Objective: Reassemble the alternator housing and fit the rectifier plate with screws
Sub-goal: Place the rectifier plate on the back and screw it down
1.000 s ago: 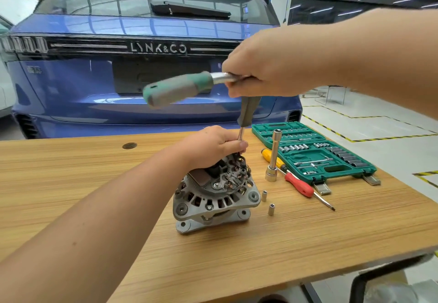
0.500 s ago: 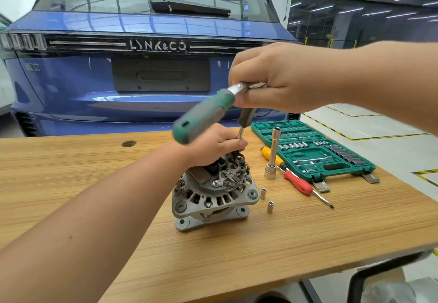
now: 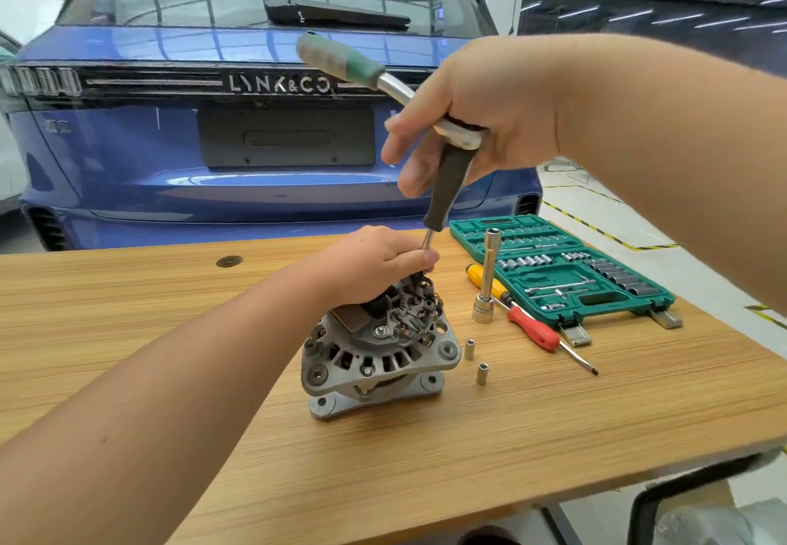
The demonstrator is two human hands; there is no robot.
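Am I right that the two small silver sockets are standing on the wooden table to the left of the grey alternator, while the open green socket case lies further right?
Not quite: the head view shows the two small silver sockets standing to the right of the grey alternator, not the left. They do stand on the wooden table, and the open green socket case lies further right.

Alternator point(image 3: 374, 357) dull cast metal; table point(image 3: 553, 416) matt wood grain.

A grey cast-metal alternator point(image 3: 374, 357) stands upright on its mounting lugs mid-bench, its exposed rectifier plate point(image 3: 409, 310) with dark copper-coloured parts facing up.
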